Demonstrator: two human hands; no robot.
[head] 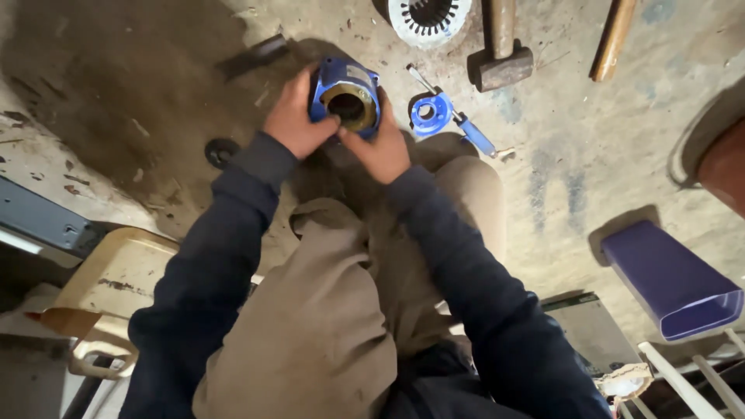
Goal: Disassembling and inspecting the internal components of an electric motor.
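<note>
One blue motor housing (346, 97) with a brass-coloured bore sits just above the floor (590, 155), in front of the person's knees. The left hand (293, 118) curls closed around its left side; the right hand (382, 147) grips its lower right edge, fingers bent. Nearby lie one blue ring-ended tool (446, 118), one hammer (500, 54), one toothed stator ring (428, 17) and one purple tube (669, 281).
</note>
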